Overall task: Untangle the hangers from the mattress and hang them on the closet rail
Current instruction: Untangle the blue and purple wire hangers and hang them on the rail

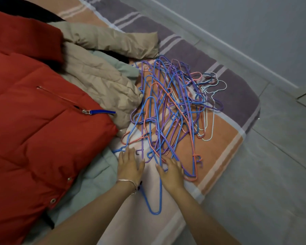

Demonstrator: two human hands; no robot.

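Both hands rest palm-down with fingers straight and slightly spread, gripping nothing. One, the left hand (pixel 129 164), sits at the near left edge of the hangers (pixel 171 103). Its partner, the right hand (pixel 172 172), lies on top of a blue hanger (pixel 155 213) whose lower loop runs partly under the left wrist. Those hangers lie in one tangled heap on the striped mattress (pixel 219 144), too knotted to count. A red jacket (pixel 34 112), cut off at the left edge, covers part of a beige coat (pixel 95 71) beside the heap.
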